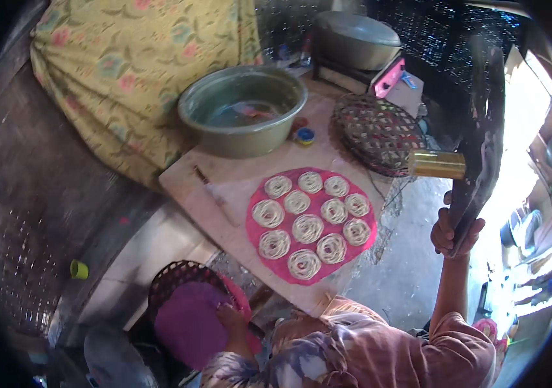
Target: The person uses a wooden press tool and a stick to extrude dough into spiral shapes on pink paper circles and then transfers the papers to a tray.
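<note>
My right hand (455, 235) is closed around the lower end of a dark wooden bar (480, 131), held up at the right. A gold-coloured metal cylinder (436, 164) juts left from that bar. My left hand (232, 320) grips the right edge of a purple round sheet (191, 325), low at the left over a dark woven basket (184, 271). Beneath the purple sheet, part of a pink one (237, 296) shows. On the table lies another pink round sheet (283, 211), bearing several flat coils of thin white noodle-like strands (307, 228).
A large green basin (242, 140) stands on the table (188, 174), beside a small blue-and-yellow cup (305, 136). Behind the lattice-woven basket (378, 131) is a stove (387, 80) carrying a lidded pot (356, 43). A thin stick-like tool (215, 196) lies left. Floral cloth (125, 72) hangs behind.
</note>
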Tool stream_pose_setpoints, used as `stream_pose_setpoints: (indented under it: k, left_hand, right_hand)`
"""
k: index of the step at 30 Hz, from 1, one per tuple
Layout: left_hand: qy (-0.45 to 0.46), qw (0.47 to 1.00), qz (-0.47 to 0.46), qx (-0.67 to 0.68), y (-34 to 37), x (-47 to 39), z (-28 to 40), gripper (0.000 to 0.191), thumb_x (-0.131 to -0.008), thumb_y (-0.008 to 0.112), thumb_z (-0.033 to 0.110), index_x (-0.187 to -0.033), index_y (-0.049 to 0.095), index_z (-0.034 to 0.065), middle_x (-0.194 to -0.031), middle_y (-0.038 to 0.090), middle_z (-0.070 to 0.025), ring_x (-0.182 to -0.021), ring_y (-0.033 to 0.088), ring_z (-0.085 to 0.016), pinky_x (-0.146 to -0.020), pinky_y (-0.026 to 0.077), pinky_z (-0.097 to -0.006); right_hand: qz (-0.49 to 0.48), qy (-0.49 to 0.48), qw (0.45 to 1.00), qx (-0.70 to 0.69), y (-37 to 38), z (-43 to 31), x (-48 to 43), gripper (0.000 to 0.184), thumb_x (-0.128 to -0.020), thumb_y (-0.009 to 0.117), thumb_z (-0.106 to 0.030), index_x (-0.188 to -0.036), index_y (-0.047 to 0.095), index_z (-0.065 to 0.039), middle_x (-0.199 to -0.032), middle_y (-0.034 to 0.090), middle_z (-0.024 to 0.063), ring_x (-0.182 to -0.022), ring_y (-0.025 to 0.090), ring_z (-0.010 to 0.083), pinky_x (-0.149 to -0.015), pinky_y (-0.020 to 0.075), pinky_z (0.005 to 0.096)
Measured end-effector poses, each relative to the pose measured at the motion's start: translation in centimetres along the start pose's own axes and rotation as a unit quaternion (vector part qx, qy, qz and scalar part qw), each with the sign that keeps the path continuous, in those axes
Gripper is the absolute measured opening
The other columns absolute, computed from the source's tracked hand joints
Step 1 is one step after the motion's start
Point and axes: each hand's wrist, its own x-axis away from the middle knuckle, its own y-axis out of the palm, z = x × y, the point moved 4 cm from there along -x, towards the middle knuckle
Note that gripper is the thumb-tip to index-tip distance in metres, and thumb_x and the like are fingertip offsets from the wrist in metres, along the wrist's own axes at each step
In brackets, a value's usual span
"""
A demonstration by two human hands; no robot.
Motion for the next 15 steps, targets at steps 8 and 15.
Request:
stream_pose_setpoints:
  k: [8,15]
  left_hand:
    - [-0.118,0.984,0.031,0.131,2.2,-1.2,-6.7,0.028,-0.082,0.053,0.023,-0.096,0.065,0.0021,-0.091,0.064,-0.0155,-0.097,0.058,-0.032,-0.095,0.040,-0.0422]
    - [-0.204,0.816,0.116,0.529,-16.4,-0.6,-13.5,0.038,-0.090,0.047,0.030,-0.115,0.055,0.0035,-0.110,0.060,-0.0131,-0.106,0.055,-0.027,-0.096,0.040,-0.0400]
  right_hand:
    - [0.019,-0.020,1.000,0.014,-4.5,-3.0,0.3,0.082,-0.080,0.062,-0.060,-0.126,0.029,0.000,-0.063,0.046,0.0058,-0.038,0.042,0.0119,-0.035,0.0365,0.0262]
    - [0.003,-0.044,0.999,-0.019,-9.2,-4.3,0.4,0.078,-0.083,0.063,-0.052,-0.130,0.028,-0.001,-0.063,0.045,0.0048,-0.039,0.041,0.0112,-0.031,0.0351,0.0223]
